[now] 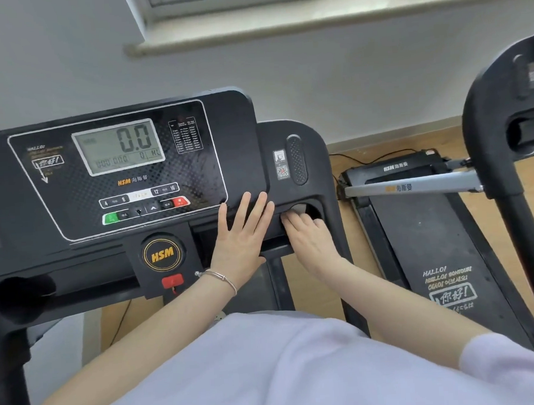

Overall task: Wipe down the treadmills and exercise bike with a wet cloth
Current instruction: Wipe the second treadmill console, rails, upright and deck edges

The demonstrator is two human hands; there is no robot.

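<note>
A black treadmill console [128, 172] with a grey display reading 0.0 fills the left and middle. My left hand [241, 234] lies flat with straight fingers on the console's lower right edge. My right hand [307, 231] reaches into the right cup-holder recess [314, 210], its fingers pressing a grey cloth [297, 209] of which only a small part shows. A second treadmill [431, 224] stands on the floor to the right, its belt and silver side rail visible.
A black upright frame [497, 134] of the second machine stands at the far right. A red safety key [172, 281] hangs below the HSM badge. Cables [350, 159] run along the wooden floor by the white wall. A left cup holder [20, 297] is open.
</note>
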